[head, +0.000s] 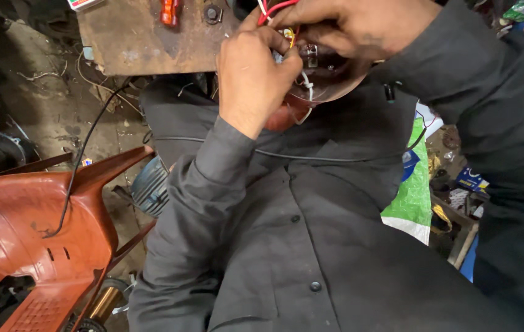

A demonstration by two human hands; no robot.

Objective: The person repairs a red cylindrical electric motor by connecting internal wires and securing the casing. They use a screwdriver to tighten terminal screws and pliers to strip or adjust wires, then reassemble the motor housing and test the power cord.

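A: Two hands work at one small electrical assembly at the top of the view. The left hand (256, 74) is curled tight, knuckles toward the camera, and seems to pinch something at the wiring; what its fingertips hold is hidden. The right hand (351, 24) wraps over the assembly from above, closed on the bundle of red and white wires (269, 9).

B: Where does the workpiece sit?

A: The reddish-brown rounded housing (329, 77) is held up in front of the chest, just below the edge of a rusty metal desk (133, 37), not resting on it. A small terminal block (308, 55) shows between the two hands.

B: How far along does the wiring look?

A: By judgement, partway. Several wires already run into the terminal area, and a white tie (307, 83) hangs loose at the housing. The housing is open, with no cover visible, so closing up appears to be left. Whether each lead is fixed cannot be told.

B: And the surroundings?

A: An orange plastic chair (35, 240) lies tipped at lower left with a black cable (84, 147) draped over it; a green sack (415, 197) lies at right.
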